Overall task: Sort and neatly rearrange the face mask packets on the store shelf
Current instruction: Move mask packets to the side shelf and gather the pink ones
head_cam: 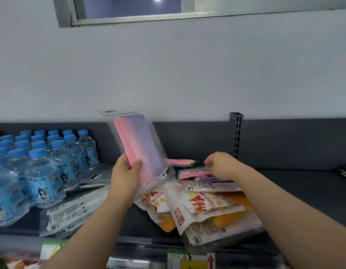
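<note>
Gripping the lower edge of a clear packet (143, 150) of pink-to-purple masks, the left hand (125, 171) is holding it upright, slightly tilted, above the dark shelf (294, 183) backed by a pale grey wall (187, 74). The right hand (222, 165) is resting curled on the pile (203, 202) of pink, purple and orange packs just beside it. That hand is blurred, so I cannot tell whether it is pinching one. Blue-capped bottles (42, 166) are standing at left.

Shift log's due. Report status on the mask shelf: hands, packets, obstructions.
Left hand grips pink-purple packet, upright above shelf. Right hand on top of loose packet pile, grip blurred. Water bottles crowd the left.
</note>
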